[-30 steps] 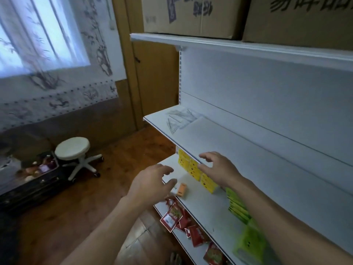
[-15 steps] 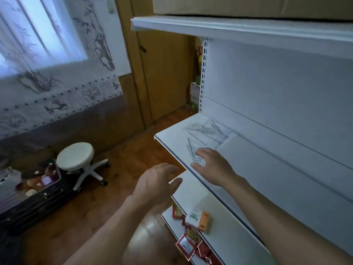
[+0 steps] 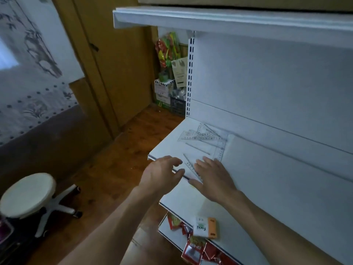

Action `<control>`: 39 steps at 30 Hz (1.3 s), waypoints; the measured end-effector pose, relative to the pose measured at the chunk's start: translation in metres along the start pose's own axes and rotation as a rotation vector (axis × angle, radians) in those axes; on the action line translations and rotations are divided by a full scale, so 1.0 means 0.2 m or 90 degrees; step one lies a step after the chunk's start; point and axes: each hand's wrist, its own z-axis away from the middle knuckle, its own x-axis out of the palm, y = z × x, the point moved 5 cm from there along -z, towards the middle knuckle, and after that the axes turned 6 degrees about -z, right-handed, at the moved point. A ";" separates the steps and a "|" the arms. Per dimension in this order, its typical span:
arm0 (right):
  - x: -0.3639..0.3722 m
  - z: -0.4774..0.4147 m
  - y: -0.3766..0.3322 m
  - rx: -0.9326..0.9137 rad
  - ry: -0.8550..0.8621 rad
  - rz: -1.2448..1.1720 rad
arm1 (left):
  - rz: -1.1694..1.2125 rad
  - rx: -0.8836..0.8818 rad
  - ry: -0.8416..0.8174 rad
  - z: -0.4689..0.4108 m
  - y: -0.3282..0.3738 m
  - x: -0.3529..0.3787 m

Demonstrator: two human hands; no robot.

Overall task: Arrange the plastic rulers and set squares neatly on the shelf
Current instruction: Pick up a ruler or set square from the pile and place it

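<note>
Grip slack on left hand point(image 3: 162, 175): fingers loosely curled, empty, at shelf point(image 3: 158, 153) front edge. Clear rulers and set squares point(image 3: 203, 137) lie scattered flat on shelf. Right hand point(image 3: 214, 181) flat, fingers straight, over nearest one. Likely light, stiff, slippery: slide to edge, pinch thin sides.

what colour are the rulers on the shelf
Clear, see-through plastic with dark markings; the rulers show best in the head view.

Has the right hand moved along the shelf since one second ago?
Yes. The right hand moved along the shelf toward its far end, from well short of the clear rulers to lying on the nearest one.
</note>
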 end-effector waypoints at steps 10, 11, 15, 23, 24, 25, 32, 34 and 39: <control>0.03 0.09 -0.09 0.056 0.150 -0.147 | 0.031 0.106 -0.046 -0.09 -0.14 0.00; 0.02 0.10 -0.09 0.061 0.153 -0.151 | 0.039 0.109 -0.054 -0.09 -0.15 0.00; -0.05 0.09 -0.05 0.075 0.216 -0.139 | 0.050 0.122 -0.073 -0.11 -0.16 -0.01; -0.17 0.06 0.08 0.199 0.305 -0.156 | 0.095 0.127 -0.098 -0.18 -0.10 0.00; -0.18 0.06 0.10 0.222 0.313 -0.186 | 0.100 0.126 -0.100 -0.18 -0.10 0.00; -0.19 0.06 0.12 0.249 0.319 -0.223 | 0.105 0.125 -0.102 -0.19 -0.09 0.00; -0.32 0.07 0.29 0.431 0.398 -0.542 | 0.122 0.113 -0.114 -0.24 -0.05 -0.02; -0.36 0.09 0.32 0.447 0.437 -0.529 | 0.146 0.105 -0.124 -0.27 -0.03 -0.03; -0.40 0.12 0.33 0.400 0.465 -0.578 | 0.300 0.061 -0.163 -0.34 0.08 -0.04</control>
